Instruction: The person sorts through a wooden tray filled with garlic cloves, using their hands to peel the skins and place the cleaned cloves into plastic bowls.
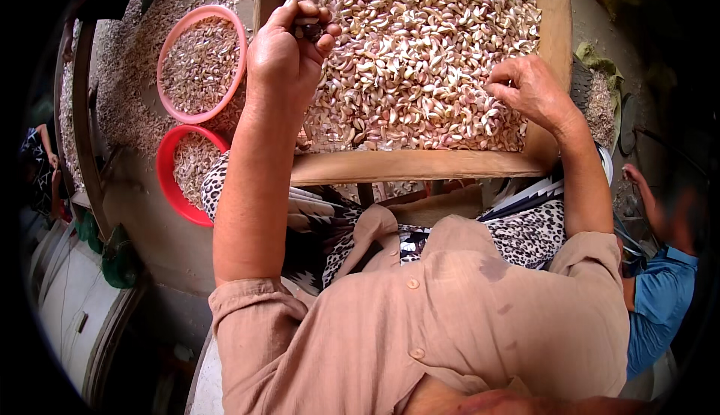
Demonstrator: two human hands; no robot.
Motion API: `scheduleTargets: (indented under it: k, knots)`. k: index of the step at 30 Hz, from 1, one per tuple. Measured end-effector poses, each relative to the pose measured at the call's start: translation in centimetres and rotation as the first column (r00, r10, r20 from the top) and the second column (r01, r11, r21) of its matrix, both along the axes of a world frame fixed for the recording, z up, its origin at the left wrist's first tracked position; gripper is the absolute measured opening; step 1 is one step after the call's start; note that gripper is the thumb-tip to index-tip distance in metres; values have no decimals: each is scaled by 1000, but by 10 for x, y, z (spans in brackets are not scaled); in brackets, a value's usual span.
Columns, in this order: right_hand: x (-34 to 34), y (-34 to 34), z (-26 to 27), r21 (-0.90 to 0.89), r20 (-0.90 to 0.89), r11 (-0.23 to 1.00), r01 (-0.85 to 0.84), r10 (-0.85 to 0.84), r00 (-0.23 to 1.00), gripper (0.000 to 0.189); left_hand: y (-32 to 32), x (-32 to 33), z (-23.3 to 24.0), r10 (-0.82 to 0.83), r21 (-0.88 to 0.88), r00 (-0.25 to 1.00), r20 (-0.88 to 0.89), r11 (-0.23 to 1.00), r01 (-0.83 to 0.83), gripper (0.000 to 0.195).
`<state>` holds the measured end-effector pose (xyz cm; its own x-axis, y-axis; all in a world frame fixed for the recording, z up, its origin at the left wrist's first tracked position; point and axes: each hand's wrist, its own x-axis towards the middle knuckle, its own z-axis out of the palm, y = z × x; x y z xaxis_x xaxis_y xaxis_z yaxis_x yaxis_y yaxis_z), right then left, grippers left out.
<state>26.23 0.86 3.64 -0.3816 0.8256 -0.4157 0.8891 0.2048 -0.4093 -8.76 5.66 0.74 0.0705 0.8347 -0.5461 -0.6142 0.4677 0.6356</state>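
Observation:
A wooden-framed tray in front of me holds a thick layer of garlic cloves, white to pinkish purple. Wire mesh shows through near its lower left corner. Above the tray's left side, my left hand is turned palm up with its fingers curled around a few small pieces, some of them dark, apparently garlic cloves. On the right, my right hand reaches over the frame, thumb and fingertips close together at the surface of the cloves. Whether anything is pinched between those fingertips is hidden.
Left of the tray stand a pink basin and a red basin, both holding cloves or peelings. More pieces litter the floor. A sack lies at the right. Another person in blue sits there; another person is at far left.

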Motion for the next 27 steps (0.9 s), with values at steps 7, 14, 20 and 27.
scheduleTargets:
  k: [7,14,20,27]
  knots:
    - [22,32,-31,208,-226,962,178,-130,965,16,-3,29,-10,-6,-54,999,-52,999,3,36]
    - [15,43,-26,335,-293,929,156,-55,955,18,-8,77,-44,-273,-23,630,-727,926,376,18]
    - [27,36,-22,280,-296,946,161,-75,952,20,-9,118,-59,-133,-168,-102,-986,801,574,38]
    - [46,38,-15,346,-354,919,191,-61,933,20,2,142,-65,-122,-247,-274,-954,836,489,33]
